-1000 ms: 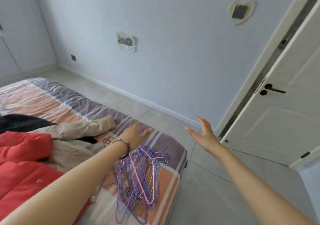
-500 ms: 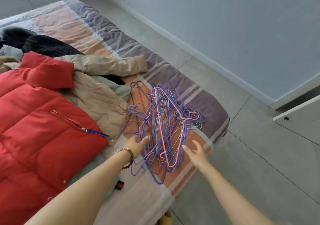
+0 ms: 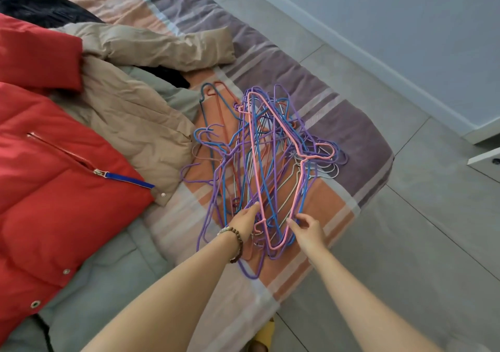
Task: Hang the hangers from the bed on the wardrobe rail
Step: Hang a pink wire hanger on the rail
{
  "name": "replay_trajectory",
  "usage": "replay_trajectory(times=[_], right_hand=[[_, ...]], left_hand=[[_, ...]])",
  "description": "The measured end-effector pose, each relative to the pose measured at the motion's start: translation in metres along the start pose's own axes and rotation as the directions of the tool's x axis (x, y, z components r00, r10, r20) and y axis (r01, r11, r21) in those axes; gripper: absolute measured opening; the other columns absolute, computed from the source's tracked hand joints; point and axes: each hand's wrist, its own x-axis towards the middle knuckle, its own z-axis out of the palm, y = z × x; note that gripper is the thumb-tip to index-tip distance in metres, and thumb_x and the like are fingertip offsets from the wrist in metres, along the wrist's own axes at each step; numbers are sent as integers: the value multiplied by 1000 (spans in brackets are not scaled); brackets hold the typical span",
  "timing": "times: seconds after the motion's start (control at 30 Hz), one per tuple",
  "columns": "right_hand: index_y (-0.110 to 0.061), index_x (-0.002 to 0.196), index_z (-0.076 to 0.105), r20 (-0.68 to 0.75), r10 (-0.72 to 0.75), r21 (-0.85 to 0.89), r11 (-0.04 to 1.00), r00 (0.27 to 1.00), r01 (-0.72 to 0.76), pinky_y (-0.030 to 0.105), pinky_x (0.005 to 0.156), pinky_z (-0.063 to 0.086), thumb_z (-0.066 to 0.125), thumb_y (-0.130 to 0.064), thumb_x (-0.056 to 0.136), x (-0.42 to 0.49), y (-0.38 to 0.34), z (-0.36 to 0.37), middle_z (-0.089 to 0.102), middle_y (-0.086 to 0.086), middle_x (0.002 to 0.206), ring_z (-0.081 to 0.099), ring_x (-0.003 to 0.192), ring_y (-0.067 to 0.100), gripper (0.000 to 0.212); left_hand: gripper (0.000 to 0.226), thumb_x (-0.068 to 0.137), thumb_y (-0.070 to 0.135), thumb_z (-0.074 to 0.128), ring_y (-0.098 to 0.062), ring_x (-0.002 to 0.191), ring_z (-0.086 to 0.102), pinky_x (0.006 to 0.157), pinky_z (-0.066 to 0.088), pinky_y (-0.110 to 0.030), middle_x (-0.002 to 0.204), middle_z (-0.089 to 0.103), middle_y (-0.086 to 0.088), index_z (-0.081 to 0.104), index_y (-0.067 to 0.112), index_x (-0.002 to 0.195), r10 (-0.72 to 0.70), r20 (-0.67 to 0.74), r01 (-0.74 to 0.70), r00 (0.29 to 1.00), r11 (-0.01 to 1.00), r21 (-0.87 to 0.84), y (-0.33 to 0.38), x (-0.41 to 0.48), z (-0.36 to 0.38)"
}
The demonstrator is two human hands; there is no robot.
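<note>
Forearms stretch forward and down from the bottom of the view, bare to the elbow, and converge on the hangers (image 3: 270, 167). The left hand (image 3: 244, 219), with a bead bracelet (image 3: 236, 243) at the wrist, lies low and nearly flat. Its fingers (image 3: 254, 207) are straight and together, the tips touching the wires at the near end of the pile with nothing gripped. The right hand (image 3: 308, 231) comes in from the other side, palm down. Its fingers (image 3: 290, 221) are spread and slightly bent, the tips touching the near end of a pink hanger (image 3: 254, 146) on top, not closed round it.

The hangers are a tangled heap of purple, blue, pink, red and white wire on the striped bed (image 3: 351, 135), near its corner. Their hooks point in different directions.

On the left a beige coat (image 3: 130, 102) lies just beside the outermost hooks. A red jacket (image 3: 54, 183) overlaps it, its blue zip pull (image 3: 130, 179) pointing toward the pile. To the right the mattress edge drops to a grey tiled floor (image 3: 419, 230), a wide strip running to the wall (image 3: 405, 13). A yellow slipper (image 3: 266, 335) shows at the foot of the bed, between the arms.
</note>
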Motion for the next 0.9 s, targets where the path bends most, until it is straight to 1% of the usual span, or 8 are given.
replay_trajectory(times=[0.17, 0.3, 0.4, 0.47, 0.5, 0.63, 0.73, 0.9], right_hand=[[-10, 97, 63, -86, -103, -222, 972, 991, 81, 22, 70, 34, 70, -28, 82, -3, 1, 6, 45, 2, 100, 55, 85, 23, 25], [-13, 86, 64, -66, -158, -259, 956, 985, 136, 24, 67, 34, 66, -25, 86, -7, -1, 3, 55, 1, 89, 58, 84, 23, 13], [-15, 73, 58, 33, -140, -12, 990, 990, 140, 33, 66, 50, 66, -16, 86, -18, -9, 2, 63, 0, 68, 61, 64, 18, 15], [-8, 76, 56, 101, -142, 224, 968, 985, 117, 28, 57, 56, 62, -5, 88, -30, -19, 0, 65, 4, 66, 63, 51, 10, 13], [-6, 78, 55, 119, -160, 295, 948, 980, 119, 22, 52, 54, 60, -2, 88, -36, -26, -3, 66, 6, 67, 63, 48, 6, 12], [-3, 86, 57, 110, -256, 465, 868, 960, 178, 20, 59, 55, 61, -3, 88, -63, -55, -21, 71, 2, 68, 68, 56, 10, 5], [-4, 97, 58, 80, -308, 585, 784, 948, 205, 16, 56, 53, 58, -1, 89, -91, -88, -48, 72, -4, 64, 68, 56, 7, 9], [-16, 118, 54, -70, -371, 727, 617, 926, 302, 23, 64, 57, 50, -9, 94, -153, -158, -126, 70, 8, 90, 69, 69, 13, 25]], left_hand=[[54, 96, 48, 33, -24, 117, 50, 89, 36, -30, 140, 44, -5, 39, 15, 139, 17, -10, -17, 1000, 1000, -24, 2, -1, 10], [55, 96, 46, 37, -19, 87, 56, 83, 44, -30, 114, 54, -3, 38, 12, 139, 45, -41, -47, 998, 998, -50, 2, -4, 8], [53, 96, 44, 39, -22, 100, 58, 88, 48, -33, 133, 49, -6, 38, 13, 139, 95, -72, -96, 993, 995, -19, 3, -10, 6], [45, 96, 40, 40, -18, 97, 57, 89, 46, -31, 122, 56, -5, 48, 12, 131, 148, -96, -149, 984, 989, -3, 5, -19, 4], [39, 97, 36, 41, -11, 84, 56, 78, 46, -25, 113, 59, -4, 53, 11, 124, 191, -106, -193, 976, 981, -2, 8, -26, 2], [16, 96, 16, 47, 1, 43, 50, 43, 40, -10, 85, 67, -4, 54, 8, 107, 376, -158, -396, 913, 911, -115, 23, -57, -10], [13, 95, 10, 48, -13, 53, 58, 54, 53, -24, 73, 68, -4, 56, 8, 105, 510, -124, -524, 851, 840, -144, 55, -95, -17], [15, 95, 12, 47, -3, 41, 50, 46, 46, -20, 66, 57, 1, 60, 18, 101, 750, -23, -749, 661, 658, -81, 128, -185, -16]])
